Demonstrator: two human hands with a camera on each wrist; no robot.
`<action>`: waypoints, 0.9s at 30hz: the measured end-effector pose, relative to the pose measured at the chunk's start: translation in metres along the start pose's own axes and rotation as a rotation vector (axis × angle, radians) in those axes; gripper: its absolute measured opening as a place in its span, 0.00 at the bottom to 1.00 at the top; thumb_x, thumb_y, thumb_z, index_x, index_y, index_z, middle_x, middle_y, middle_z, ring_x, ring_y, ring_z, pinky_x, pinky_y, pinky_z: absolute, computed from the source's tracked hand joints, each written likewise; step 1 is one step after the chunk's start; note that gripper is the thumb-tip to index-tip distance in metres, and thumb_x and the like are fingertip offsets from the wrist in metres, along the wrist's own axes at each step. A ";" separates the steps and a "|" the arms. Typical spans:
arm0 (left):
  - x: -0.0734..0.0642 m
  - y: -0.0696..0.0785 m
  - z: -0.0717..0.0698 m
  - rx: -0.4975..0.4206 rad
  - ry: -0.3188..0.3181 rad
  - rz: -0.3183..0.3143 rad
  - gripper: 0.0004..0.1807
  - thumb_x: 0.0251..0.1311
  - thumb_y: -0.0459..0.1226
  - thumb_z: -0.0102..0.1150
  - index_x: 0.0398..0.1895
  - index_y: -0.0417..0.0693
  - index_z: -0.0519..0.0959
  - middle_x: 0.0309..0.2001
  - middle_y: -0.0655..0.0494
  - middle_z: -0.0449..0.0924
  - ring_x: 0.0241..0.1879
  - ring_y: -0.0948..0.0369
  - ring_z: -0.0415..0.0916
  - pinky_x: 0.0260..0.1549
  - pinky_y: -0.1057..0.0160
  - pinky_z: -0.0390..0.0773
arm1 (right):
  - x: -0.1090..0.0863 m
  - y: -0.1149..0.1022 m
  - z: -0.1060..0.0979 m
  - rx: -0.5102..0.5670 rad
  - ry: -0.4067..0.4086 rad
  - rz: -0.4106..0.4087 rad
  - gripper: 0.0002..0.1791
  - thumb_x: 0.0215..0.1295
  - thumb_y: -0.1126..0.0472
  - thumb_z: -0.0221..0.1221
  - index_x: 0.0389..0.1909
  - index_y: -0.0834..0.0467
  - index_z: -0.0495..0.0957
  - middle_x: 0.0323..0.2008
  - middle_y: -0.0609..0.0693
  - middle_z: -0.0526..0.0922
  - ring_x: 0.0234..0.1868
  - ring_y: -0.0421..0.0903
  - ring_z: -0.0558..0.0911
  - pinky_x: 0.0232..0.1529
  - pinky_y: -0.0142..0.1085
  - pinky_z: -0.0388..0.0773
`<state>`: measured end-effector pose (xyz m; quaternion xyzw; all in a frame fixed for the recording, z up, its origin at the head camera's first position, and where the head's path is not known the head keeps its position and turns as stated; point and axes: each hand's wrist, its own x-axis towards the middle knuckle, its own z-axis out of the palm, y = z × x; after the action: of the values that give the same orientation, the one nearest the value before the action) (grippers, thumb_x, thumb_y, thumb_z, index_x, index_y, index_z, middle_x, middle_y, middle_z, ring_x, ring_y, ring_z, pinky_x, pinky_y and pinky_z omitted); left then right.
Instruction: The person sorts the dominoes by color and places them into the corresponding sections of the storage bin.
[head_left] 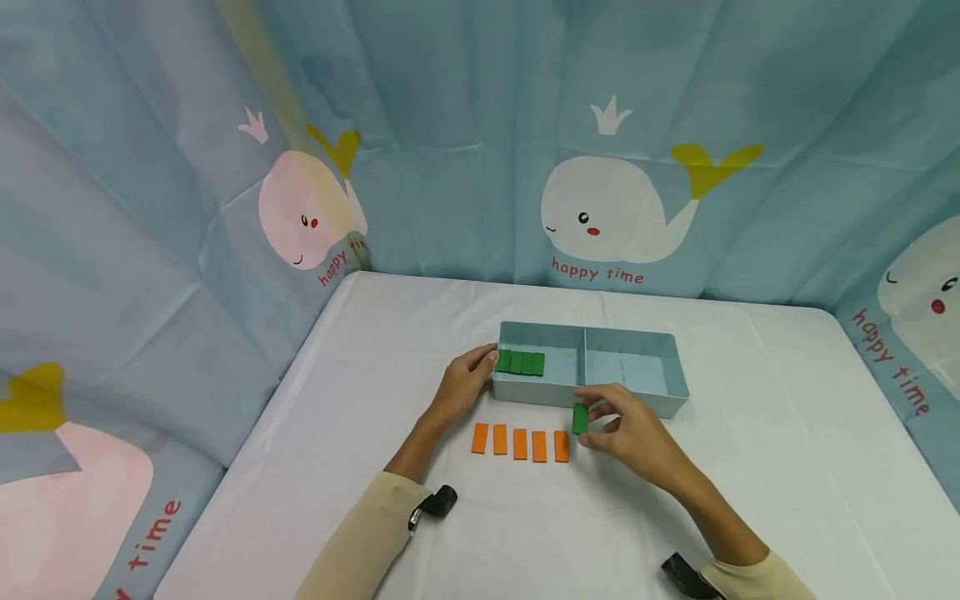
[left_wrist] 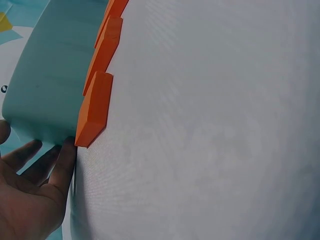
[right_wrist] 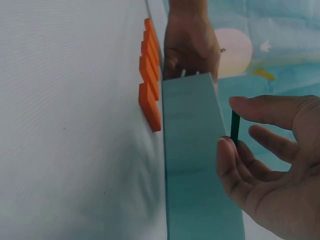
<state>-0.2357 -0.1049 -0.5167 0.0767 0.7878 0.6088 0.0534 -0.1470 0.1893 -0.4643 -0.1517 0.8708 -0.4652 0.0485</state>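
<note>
A light blue-green two-compartment box stands on the table. My left hand rests at its left end; in the left wrist view the fairly straight fingers touch the end wall. Several green rectangular blocks lie side by side in the left compartment. In front of the box, my right hand pinches another green block between thumb and fingertips, holding it on edge as seen in the right wrist view. Several orange rectangular blocks lie in a spaced row before the box.
The box's right compartment lies behind the right hand, past a thin divider. White cloth covers the table. A blue curtain with printed whales hangs around its back and sides. Black wrist devices sit at both sleeves.
</note>
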 end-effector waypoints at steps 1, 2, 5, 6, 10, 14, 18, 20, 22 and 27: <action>0.000 0.000 0.000 -0.002 -0.001 -0.001 0.31 0.82 0.54 0.51 0.77 0.45 0.72 0.73 0.48 0.75 0.71 0.51 0.75 0.62 0.50 0.84 | 0.001 -0.001 0.000 -0.001 0.004 -0.003 0.32 0.60 0.67 0.76 0.66 0.57 0.80 0.55 0.50 0.82 0.51 0.47 0.84 0.48 0.33 0.87; 0.000 0.000 0.000 -0.004 -0.002 -0.003 0.31 0.82 0.54 0.51 0.77 0.45 0.72 0.73 0.48 0.75 0.71 0.51 0.75 0.62 0.50 0.83 | 0.001 -0.002 0.001 -0.001 0.008 -0.008 0.32 0.60 0.67 0.76 0.66 0.57 0.80 0.56 0.50 0.82 0.51 0.47 0.84 0.47 0.33 0.87; 0.000 -0.001 0.000 -0.016 -0.007 -0.001 0.31 0.82 0.54 0.51 0.77 0.45 0.72 0.73 0.47 0.75 0.71 0.51 0.75 0.63 0.49 0.83 | 0.004 -0.005 0.003 0.013 0.020 -0.016 0.31 0.61 0.67 0.75 0.66 0.57 0.80 0.57 0.49 0.82 0.51 0.47 0.83 0.48 0.33 0.87; 0.000 -0.001 0.000 -0.019 -0.008 0.000 0.31 0.82 0.53 0.51 0.77 0.45 0.72 0.73 0.47 0.75 0.71 0.51 0.75 0.63 0.49 0.83 | 0.005 -0.005 0.003 0.019 0.023 -0.020 0.31 0.61 0.67 0.75 0.67 0.57 0.80 0.57 0.49 0.82 0.51 0.47 0.83 0.48 0.34 0.87; 0.000 -0.001 -0.001 -0.026 -0.012 0.002 0.31 0.82 0.53 0.51 0.77 0.46 0.72 0.74 0.47 0.75 0.71 0.51 0.75 0.62 0.49 0.83 | 0.010 -0.007 0.005 0.054 0.031 -0.030 0.31 0.62 0.68 0.74 0.67 0.57 0.80 0.58 0.50 0.82 0.52 0.49 0.82 0.51 0.35 0.87; -0.001 0.000 -0.001 -0.021 -0.014 0.006 0.31 0.82 0.53 0.51 0.78 0.45 0.72 0.74 0.47 0.74 0.71 0.51 0.74 0.62 0.50 0.83 | 0.015 -0.009 0.005 0.090 0.033 -0.029 0.31 0.62 0.68 0.73 0.67 0.54 0.80 0.58 0.51 0.81 0.53 0.52 0.82 0.52 0.37 0.87; 0.000 0.000 -0.001 -0.009 -0.009 0.008 0.32 0.82 0.54 0.51 0.78 0.45 0.71 0.74 0.47 0.74 0.71 0.51 0.74 0.62 0.51 0.83 | 0.022 -0.012 0.005 0.099 0.041 -0.035 0.31 0.62 0.68 0.74 0.67 0.53 0.80 0.59 0.51 0.81 0.54 0.53 0.83 0.52 0.37 0.88; 0.000 0.000 -0.001 -0.004 -0.008 0.007 0.32 0.82 0.54 0.50 0.78 0.45 0.71 0.74 0.47 0.74 0.71 0.51 0.74 0.62 0.51 0.83 | 0.025 -0.014 0.006 0.096 0.049 -0.040 0.31 0.61 0.67 0.75 0.67 0.53 0.80 0.59 0.51 0.81 0.53 0.53 0.83 0.52 0.37 0.88; 0.000 0.000 -0.001 -0.005 -0.010 0.004 0.32 0.82 0.55 0.50 0.78 0.45 0.71 0.74 0.47 0.74 0.71 0.51 0.75 0.62 0.51 0.84 | 0.027 -0.016 0.006 0.095 0.056 -0.043 0.32 0.61 0.67 0.75 0.67 0.53 0.80 0.59 0.51 0.81 0.53 0.52 0.84 0.53 0.37 0.88; 0.000 -0.001 0.000 0.000 -0.011 -0.001 0.32 0.82 0.54 0.50 0.78 0.44 0.71 0.74 0.47 0.74 0.70 0.51 0.75 0.62 0.52 0.84 | 0.032 -0.018 0.008 0.089 0.070 -0.057 0.31 0.62 0.67 0.75 0.66 0.53 0.80 0.59 0.50 0.82 0.53 0.50 0.84 0.52 0.38 0.88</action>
<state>-0.2360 -0.1054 -0.5177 0.0797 0.7876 0.6083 0.0582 -0.1711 0.1635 -0.4519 -0.1579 0.8457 -0.5096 0.0113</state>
